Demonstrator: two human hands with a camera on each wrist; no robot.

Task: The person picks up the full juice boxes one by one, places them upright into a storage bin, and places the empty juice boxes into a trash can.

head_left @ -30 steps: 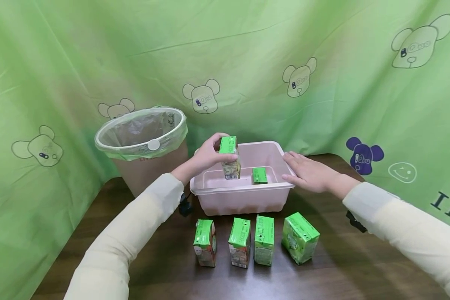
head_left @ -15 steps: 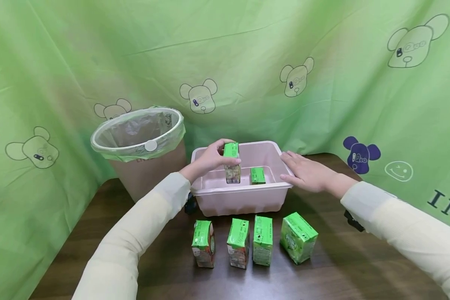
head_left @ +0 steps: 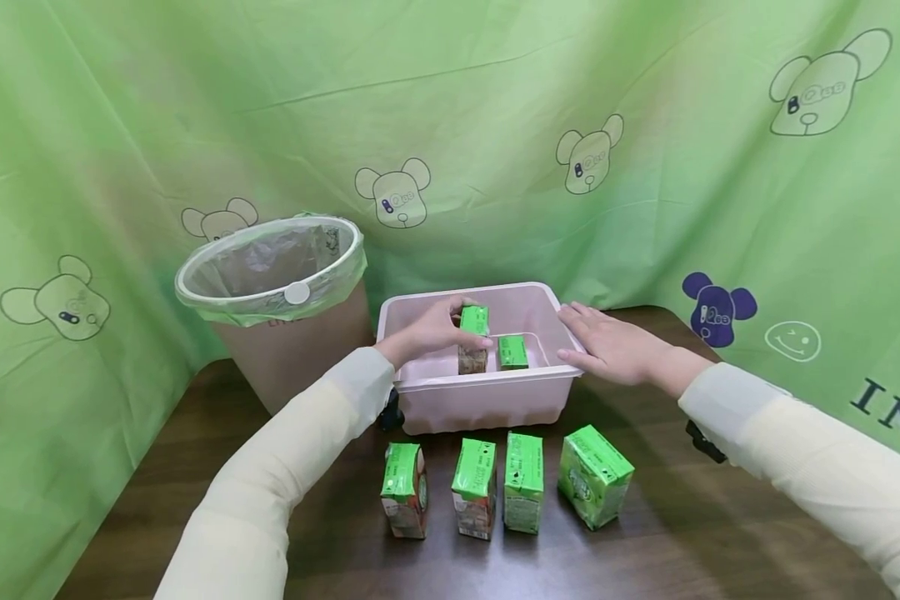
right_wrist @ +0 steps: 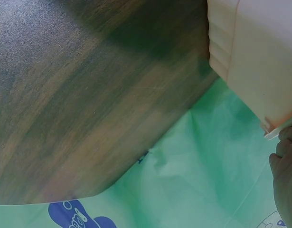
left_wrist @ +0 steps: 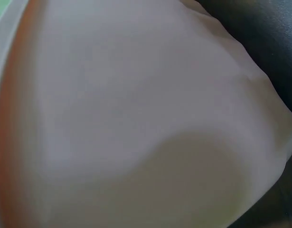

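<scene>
My left hand [head_left: 437, 328] grips a green-topped juice box [head_left: 474, 320] upright, thumb on the near side, low inside the pink plastic basin [head_left: 487, 406]. Just right of it, a second juice box [head_left: 513, 352] stands in the basin. My right hand [head_left: 609, 342] lies with straight fingers along the basin's right rim. In the right wrist view, that hand's fingers [right_wrist: 286, 159] show at the rim. The basin's pale wall [left_wrist: 136, 85] fills most of the left wrist view, which hides the left hand's grip.
In front of the basin, several juice boxes [head_left: 475, 488] stand in a row on the dark wooden table [head_left: 330, 525]; the rightmost box [head_left: 597, 477] is turned at an angle. A bag-lined trash bin [head_left: 300, 358] stands left of the basin. A green printed curtain [head_left: 487, 192] hangs behind.
My left hand has lowered the juice box into the basin and moved slightly right, closer to the second box. The right hand stays on the rim. The head view has shifted a little.
</scene>
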